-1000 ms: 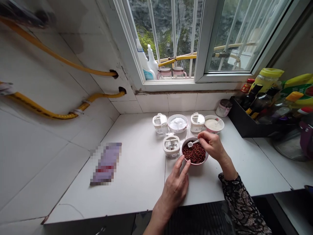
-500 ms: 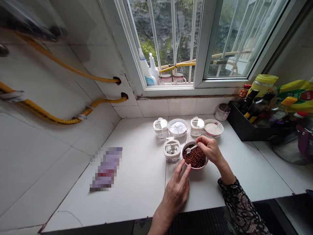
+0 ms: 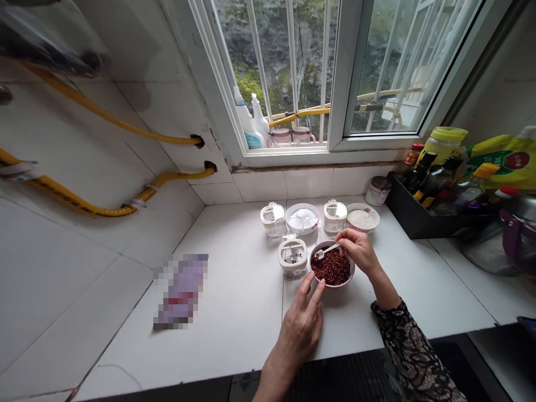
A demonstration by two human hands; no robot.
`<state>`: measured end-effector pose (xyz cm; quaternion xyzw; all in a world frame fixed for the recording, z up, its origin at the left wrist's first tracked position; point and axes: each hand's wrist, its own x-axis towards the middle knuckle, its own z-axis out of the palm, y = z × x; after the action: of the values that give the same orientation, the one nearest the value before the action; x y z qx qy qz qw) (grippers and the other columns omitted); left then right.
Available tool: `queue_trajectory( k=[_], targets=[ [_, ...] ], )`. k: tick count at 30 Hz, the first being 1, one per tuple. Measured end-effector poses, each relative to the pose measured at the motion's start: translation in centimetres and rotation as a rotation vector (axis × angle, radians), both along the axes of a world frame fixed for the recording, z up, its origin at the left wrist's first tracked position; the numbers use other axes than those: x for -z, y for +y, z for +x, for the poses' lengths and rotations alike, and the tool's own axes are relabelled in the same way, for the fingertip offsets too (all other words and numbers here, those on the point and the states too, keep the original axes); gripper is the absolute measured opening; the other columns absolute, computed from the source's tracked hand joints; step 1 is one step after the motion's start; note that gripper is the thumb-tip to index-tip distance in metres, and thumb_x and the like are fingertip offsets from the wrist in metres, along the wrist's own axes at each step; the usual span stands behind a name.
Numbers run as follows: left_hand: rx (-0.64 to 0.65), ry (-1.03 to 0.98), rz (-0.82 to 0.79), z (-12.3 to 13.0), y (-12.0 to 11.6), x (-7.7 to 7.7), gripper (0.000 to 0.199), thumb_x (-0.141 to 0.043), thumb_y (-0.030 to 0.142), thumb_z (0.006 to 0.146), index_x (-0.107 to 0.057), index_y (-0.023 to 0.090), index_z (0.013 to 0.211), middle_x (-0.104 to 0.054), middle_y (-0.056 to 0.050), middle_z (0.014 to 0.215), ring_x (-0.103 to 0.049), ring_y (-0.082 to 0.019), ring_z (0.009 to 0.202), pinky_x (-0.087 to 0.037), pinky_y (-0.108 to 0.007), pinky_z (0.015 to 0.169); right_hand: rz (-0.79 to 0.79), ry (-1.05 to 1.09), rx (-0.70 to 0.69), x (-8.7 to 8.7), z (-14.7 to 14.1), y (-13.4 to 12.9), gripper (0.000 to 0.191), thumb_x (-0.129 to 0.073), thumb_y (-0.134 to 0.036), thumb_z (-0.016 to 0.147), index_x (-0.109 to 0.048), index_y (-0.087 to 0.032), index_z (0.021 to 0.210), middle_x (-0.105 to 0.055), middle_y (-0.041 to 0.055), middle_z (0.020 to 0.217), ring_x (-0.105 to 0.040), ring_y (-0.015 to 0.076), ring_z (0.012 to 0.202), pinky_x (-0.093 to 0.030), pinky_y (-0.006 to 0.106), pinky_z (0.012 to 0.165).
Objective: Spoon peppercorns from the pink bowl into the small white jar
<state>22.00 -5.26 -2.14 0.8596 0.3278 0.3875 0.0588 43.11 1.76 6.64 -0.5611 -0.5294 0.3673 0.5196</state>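
Head view: right hand (image 3: 359,251), grip clamped on a white spoon (image 3: 329,249), over the bowl (image 3: 337,286) of dark red grains (image 3: 334,269) on the counter (image 3: 234,307)! Left hand (image 3: 302,326), grip apart, touches that bowl; beside it, a small jar (image 3: 293,272) shows dark bits inside.

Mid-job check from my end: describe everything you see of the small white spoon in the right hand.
The small white spoon, seemingly plastic, has a slim handle and a little scoop at its end. The bare right hand grips the handle near its other end with the fingertips. The spoon slants over the round, pink-rimmed bowl of dark red granules, its scoop toward the bowl's far left part. Whether the scoop touches the granules is too small to tell.
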Motion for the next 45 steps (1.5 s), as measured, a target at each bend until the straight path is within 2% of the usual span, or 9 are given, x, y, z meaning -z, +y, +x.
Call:
queue_trajectory(
  k=[9,16,27,32,37,45],
  targets=[
    [-0.001,0.007,0.004,-0.11,-0.04,-0.15,0.068,-0.045,0.002,0.094,-0.029,0.019,0.159,-0.042,-0.021,0.154,-0.045,-0.029,0.145,-0.056,-0.041,0.105,-0.052,0.145,0.019,0.21,0.44,0.35,0.016,-0.059,-0.033,0.065,-0.062,-0.019,0.070,-0.055,-0.0035,0.043,-0.039,0.0103,0.039,-0.028,0.024,0.043],
    [-0.001,0.013,-0.008,-0.12,-0.09,-0.27,0.070,-0.045,0.002,0.095,-0.026,0.020,0.160,-0.041,-0.020,0.155,-0.045,-0.029,0.145,-0.056,-0.041,0.105,0.062,-0.050,0.016,-0.32,0.10,-0.21,0.012,-0.055,-0.029,0.069,-0.062,-0.020,0.066,-0.055,-0.0037,0.046,-0.048,0.0134,0.046,-0.040,0.027,0.052],
    [0.002,0.005,-0.018,-0.02,-0.07,-0.17,0.069,-0.045,0.003,0.095,-0.026,0.020,0.160,-0.041,-0.020,0.155,-0.045,-0.030,0.144,-0.056,-0.041,0.105,0.076,-0.160,-0.007,0.12,0.24,-0.12,0.012,-0.052,-0.027,0.074,-0.061,-0.021,0.070,-0.053,-0.0041,0.048,-0.048,0.0141,0.048,-0.040,0.027,0.052],
    [0.011,0.005,-0.018,-0.09,-0.06,-0.22,0.070,-0.044,0.003,0.095,-0.025,0.020,0.160,-0.040,-0.020,0.157,-0.044,-0.030,0.145,-0.055,-0.043,0.107,0.114,-0.265,-0.075,0.52,-0.28,-0.32,0.012,-0.051,-0.026,0.077,-0.061,-0.022,0.072,-0.055,-0.0037,0.055,-0.049,0.0137,0.051,-0.038,0.025,0.052],
    [0.002,0.000,-0.005,-0.02,-0.11,-0.27,0.070,-0.045,0.002,0.094,-0.026,0.019,0.160,-0.040,-0.019,0.157,-0.044,-0.029,0.145,-0.055,-0.041,0.107,0.032,-0.144,-0.068,0.39,-0.33,-0.24,0.011,-0.052,-0.028,0.074,-0.060,-0.022,0.071,-0.053,-0.0045,0.049,-0.049,0.0142,0.047,-0.039,0.026,0.051],
    [0.003,-0.001,-0.005,0.05,-0.06,-0.21,0.072,-0.045,0.002,0.094,-0.025,0.020,0.161,-0.039,-0.019,0.158,-0.046,-0.029,0.144,-0.056,-0.041,0.105,-0.014,0.042,0.005,-0.01,0.17,0.06,0.013,-0.057,-0.031,0.067,-0.063,-0.020,0.067,-0.056,-0.0029,0.044,-0.044,0.0119,0.043,-0.032,0.025,0.044]
  ],
)
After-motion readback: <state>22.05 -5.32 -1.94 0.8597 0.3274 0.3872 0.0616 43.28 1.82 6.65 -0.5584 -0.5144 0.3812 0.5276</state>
